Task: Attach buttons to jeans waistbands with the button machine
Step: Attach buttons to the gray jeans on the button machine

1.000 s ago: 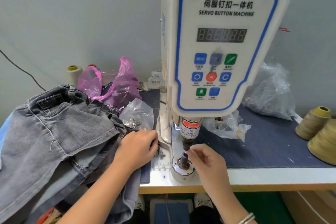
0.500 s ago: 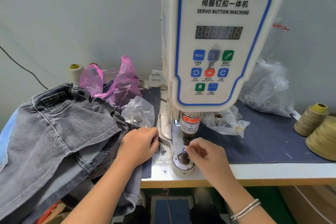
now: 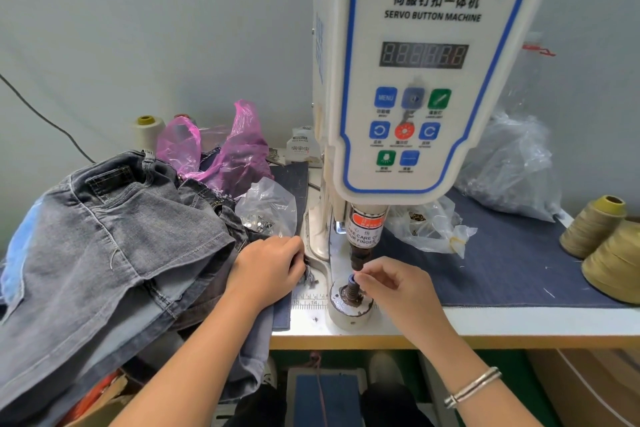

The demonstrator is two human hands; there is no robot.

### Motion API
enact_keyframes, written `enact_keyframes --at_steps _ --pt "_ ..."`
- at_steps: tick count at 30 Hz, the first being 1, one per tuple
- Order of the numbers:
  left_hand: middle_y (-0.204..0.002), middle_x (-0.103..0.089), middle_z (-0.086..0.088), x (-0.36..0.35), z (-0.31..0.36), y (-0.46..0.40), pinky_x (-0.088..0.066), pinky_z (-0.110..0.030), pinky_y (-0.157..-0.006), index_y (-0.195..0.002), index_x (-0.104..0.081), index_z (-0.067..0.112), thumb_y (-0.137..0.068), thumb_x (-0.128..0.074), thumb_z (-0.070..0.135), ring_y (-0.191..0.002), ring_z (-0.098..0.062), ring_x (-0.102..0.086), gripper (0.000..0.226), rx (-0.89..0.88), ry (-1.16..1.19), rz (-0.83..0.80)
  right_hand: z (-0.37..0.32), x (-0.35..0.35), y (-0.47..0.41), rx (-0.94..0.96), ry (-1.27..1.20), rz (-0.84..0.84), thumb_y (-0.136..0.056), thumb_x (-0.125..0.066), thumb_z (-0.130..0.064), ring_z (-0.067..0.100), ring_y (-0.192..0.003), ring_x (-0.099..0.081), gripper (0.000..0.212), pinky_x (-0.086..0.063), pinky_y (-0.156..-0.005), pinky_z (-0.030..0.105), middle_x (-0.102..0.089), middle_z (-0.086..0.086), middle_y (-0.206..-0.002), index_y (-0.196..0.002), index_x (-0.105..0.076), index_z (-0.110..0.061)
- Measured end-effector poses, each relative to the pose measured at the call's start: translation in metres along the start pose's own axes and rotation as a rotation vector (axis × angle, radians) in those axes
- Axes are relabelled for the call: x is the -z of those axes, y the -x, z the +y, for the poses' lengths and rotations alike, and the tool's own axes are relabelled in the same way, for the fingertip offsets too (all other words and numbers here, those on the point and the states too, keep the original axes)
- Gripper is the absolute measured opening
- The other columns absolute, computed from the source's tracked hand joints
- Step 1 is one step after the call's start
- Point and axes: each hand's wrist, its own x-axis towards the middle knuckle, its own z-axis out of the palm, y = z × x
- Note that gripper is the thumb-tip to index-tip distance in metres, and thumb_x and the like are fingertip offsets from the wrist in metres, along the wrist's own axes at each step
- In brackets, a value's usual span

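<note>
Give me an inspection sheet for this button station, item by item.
Surface: white tabletop under a dark blue cloth mat.
Job's things: white servo button machine; grey denim jeans heaped at left.
Clutter: pink plastic bags, clear plastic bags, olive thread cones.
Hands: left hand rests on the jeans; right hand pinches a small part at the lower die.
Cables: black wire on the wall.
Surroundings: grey wall.
</note>
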Motion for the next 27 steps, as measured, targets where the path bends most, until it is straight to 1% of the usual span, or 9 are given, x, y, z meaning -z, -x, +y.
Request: enact_keyframes --at_steps 5,8,9,11,12,14,16,19,27 --pt "-0.061 -0.057 0.005 -0.001 0.0 0.001 -0.03 -0.025 -0.05 -0.077 -0.059 0.018 -0.083 -0.066 0.02 -0.052 -0.019 -0.051 0.01 0.005 0.011 -0.005 0.0 0.013 0.003 0.018 -0.059 0.018 -0.085 -0.067 -0.01 -0.003 -0.069 -0.063 0.029 -0.047 -0.065 0.008 -0.07 -0.021 -0.073 -0.077 -0.07 -0.038" --pt "-0.061 -0.056 0.005 -0.002 -0.001 0.0 -0.031 -0.026 -0.049 -0.077 -0.058 0.018 -0.084 -0.065 0.02 -0.053 -0.02 -0.051 0.01 0.005 0.011 -0.004 0.002 0.036 -0.011 -0.026 -0.055 0.175 -0.088 -0.064 -0.009 -0.004 -0.068 -0.063 0.027 -0.046 -0.063 0.007 -0.07 -0.02 -0.073 -0.084 -0.071 -0.035" --pt "-0.061 -0.056 0.004 -0.002 -0.001 0.0 -0.031 -0.026 -0.049 -0.077 -0.058 0.017 -0.084 -0.064 0.02 -0.053 -0.02 -0.052 0.01 0.005 0.012 -0.006 0.002 0.045 -0.019 -0.029 -0.02 0.244 -0.09 -0.062 -0.011 -0.005 -0.071 -0.062 0.024 -0.047 -0.065 0.007 -0.069 -0.022 -0.076 -0.089 -0.071 -0.033" --pt "-0.061 -0.056 0.004 -0.003 -0.002 0.0 -0.031 -0.026 -0.049 -0.077 -0.058 0.017 -0.084 -0.064 0.02 -0.053 -0.02 -0.051 0.01 0.005 0.013 -0.007 0.0 0.058 -0.038 -0.043 0.055 0.321 -0.093 -0.058 -0.014 -0.003 -0.087 -0.062 0.021 -0.046 -0.079 0.011 -0.069 -0.019 -0.098 -0.105 -0.071 -0.025" --pt "-0.061 -0.056 0.004 -0.003 -0.002 -0.001 -0.031 -0.026 -0.049 -0.077 -0.058 0.017 -0.084 -0.064 0.02 -0.053 -0.02 -0.051 0.011 0.007 0.013 -0.008 0.0 0.062 -0.049 -0.073 0.113 0.304 -0.095 -0.054 -0.015 0.004 -0.099 -0.062 0.024 -0.043 -0.086 0.016 -0.068 -0.01 -0.11 -0.114 -0.069 -0.02" --pt "-0.061 -0.056 0.004 -0.003 -0.002 -0.001 -0.032 -0.027 -0.049 -0.077 -0.058 0.017 -0.084 -0.065 0.021 -0.053 -0.02 -0.052 0.011 0.012 0.009 -0.012 0.005 0.064 -0.07 -0.171 0.325 0.183 -0.097 -0.045 -0.011 0.022 -0.116 -0.055 0.033 -0.037 -0.089 0.023 -0.063 0.005 -0.125 -0.124 -0.064 -0.013" --pt "-0.061 -0.056 0.004 -0.003 -0.001 -0.001 -0.032 -0.026 -0.048 -0.076 -0.058 0.017 -0.083 -0.066 0.021 -0.053 -0.02 -0.052 0.011 0.011 0.007 -0.013 0.01 0.061 -0.088 -0.266 0.515 0.053 -0.096 -0.042 -0.007 0.032 -0.116 -0.054 0.034 -0.04 -0.089 0.03 -0.062 0.015 -0.124 -0.122 -0.063 -0.006" --pt "-0.06 -0.056 0.005 -0.003 -0.001 -0.001 -0.032 -0.026 -0.048 -0.076 -0.058 0.018 -0.083 -0.066 0.021 -0.052 -0.019 -0.051 0.011 0.007 0.005 -0.013 0.02 0.054 -0.105 -0.356 0.68 -0.067 -0.094 -0.044 -0.007 0.037 -0.112 -0.056 0.03 -0.044 -0.089 0.036 -0.061 0.021 -0.119 -0.117 -0.061 0.001" --pt "-0.062 -0.057 0.005 -0.004 -0.003 0.0 -0.032 -0.026 -0.05 -0.078 -0.058 0.018 -0.085 -0.063 0.023 -0.055 -0.018 -0.052 0.01 0.016 0.011 -0.01 0.045 0.044 -0.115 -0.348 0.804 0.001 -0.094 -0.043 -0.004 0.039 -0.105 -0.059 0.027 -0.047 -0.084 0.038 -0.063 0.024 -0.112 -0.111 -0.062 0.003"
